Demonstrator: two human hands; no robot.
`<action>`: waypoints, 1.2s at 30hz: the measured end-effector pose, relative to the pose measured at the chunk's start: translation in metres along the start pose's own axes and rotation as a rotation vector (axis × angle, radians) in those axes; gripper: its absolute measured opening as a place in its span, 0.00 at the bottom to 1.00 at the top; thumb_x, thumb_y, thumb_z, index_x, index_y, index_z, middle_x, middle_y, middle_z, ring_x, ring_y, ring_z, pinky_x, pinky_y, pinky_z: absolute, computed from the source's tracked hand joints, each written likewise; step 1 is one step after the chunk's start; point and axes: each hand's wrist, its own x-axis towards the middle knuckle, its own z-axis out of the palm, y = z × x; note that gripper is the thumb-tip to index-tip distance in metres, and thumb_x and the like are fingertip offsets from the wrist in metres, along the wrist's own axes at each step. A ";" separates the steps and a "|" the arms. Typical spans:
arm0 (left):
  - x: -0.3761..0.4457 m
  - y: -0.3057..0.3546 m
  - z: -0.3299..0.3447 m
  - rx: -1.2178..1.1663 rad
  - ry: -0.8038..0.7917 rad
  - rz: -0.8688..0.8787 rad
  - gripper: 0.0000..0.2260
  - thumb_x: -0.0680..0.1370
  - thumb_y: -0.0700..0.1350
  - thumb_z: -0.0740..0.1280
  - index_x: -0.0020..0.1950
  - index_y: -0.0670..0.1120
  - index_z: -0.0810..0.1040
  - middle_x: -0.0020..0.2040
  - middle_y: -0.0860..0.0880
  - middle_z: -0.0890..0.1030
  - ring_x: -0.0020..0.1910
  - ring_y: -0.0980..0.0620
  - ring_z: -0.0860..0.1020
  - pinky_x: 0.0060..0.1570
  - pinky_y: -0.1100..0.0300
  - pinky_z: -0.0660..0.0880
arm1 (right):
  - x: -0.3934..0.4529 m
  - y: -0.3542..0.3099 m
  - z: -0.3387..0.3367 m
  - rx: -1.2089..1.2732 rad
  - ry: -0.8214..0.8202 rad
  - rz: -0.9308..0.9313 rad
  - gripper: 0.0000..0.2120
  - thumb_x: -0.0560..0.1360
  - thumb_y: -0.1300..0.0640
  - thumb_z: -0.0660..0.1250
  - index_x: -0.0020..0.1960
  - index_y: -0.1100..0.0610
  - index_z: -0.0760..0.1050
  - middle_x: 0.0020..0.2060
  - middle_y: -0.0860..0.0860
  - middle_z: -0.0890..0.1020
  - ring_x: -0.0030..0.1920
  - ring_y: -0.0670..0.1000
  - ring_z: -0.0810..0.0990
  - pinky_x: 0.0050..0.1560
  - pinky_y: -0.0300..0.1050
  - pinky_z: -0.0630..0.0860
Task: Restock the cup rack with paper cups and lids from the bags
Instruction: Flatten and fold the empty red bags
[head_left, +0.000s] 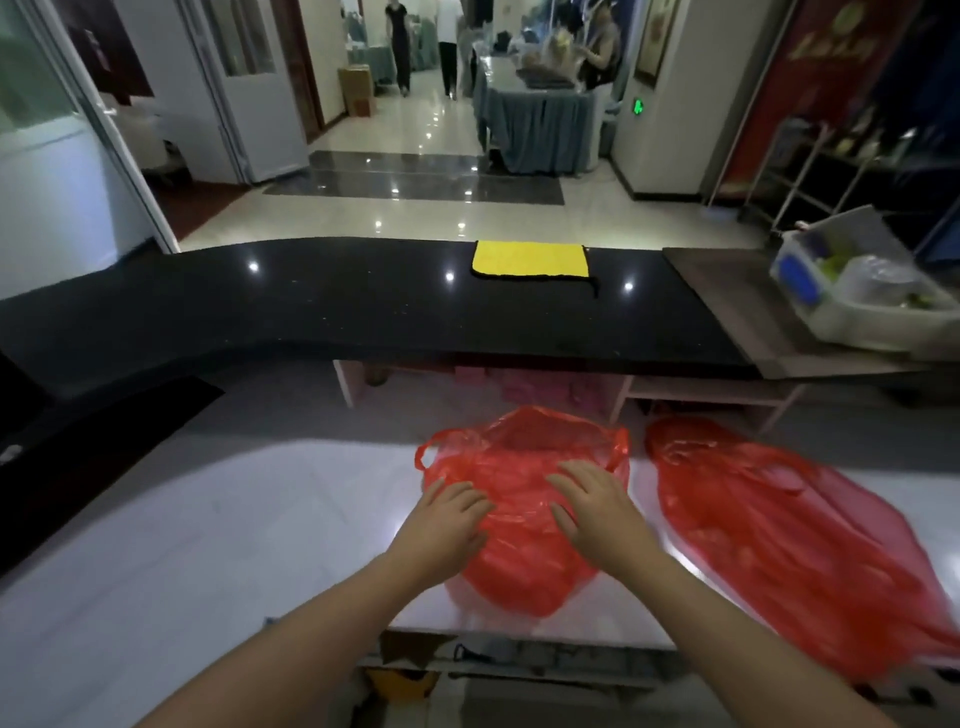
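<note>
Two red plastic bags lie on a white countertop (182, 519). The near bag (524, 452) sits in the middle with its mouth and handles turned away from me. My left hand (447, 519) rests flat on its left side, fingers spread. On its right side lies my right hand (597, 514), also with straight fingers. The second red bag (779, 530) stretches long at the right, untouched. What the bags hold is blurred behind the plastic. No cup rack is in view.
A raised black counter (311, 306) runs across behind the white one, with a yellow cloth (530, 259) on it. At the far right stands a white plastic bin (862, 291) with containers. Beyond lies a tiled hallway with people and a draped table.
</note>
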 end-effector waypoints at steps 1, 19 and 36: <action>0.008 -0.004 0.003 -0.012 -0.083 0.010 0.22 0.80 0.54 0.65 0.74 0.52 0.72 0.73 0.52 0.74 0.76 0.47 0.67 0.77 0.44 0.57 | -0.006 0.003 0.001 -0.010 0.015 -0.019 0.16 0.74 0.55 0.73 0.62 0.56 0.80 0.61 0.56 0.80 0.61 0.59 0.80 0.61 0.59 0.77; 0.092 -0.034 0.025 -0.596 0.002 -0.276 0.06 0.80 0.40 0.63 0.48 0.47 0.79 0.45 0.47 0.83 0.46 0.46 0.80 0.45 0.54 0.72 | -0.035 0.009 0.040 0.000 0.124 0.019 0.21 0.81 0.49 0.65 0.71 0.56 0.74 0.75 0.57 0.68 0.76 0.57 0.65 0.74 0.53 0.64; -0.001 -0.142 -0.129 -0.423 -0.173 -0.836 0.13 0.83 0.49 0.61 0.58 0.47 0.84 0.52 0.49 0.85 0.52 0.47 0.81 0.56 0.53 0.78 | 0.118 -0.064 0.062 0.174 -0.124 -0.505 0.41 0.75 0.30 0.63 0.80 0.48 0.56 0.77 0.52 0.65 0.76 0.53 0.65 0.75 0.57 0.62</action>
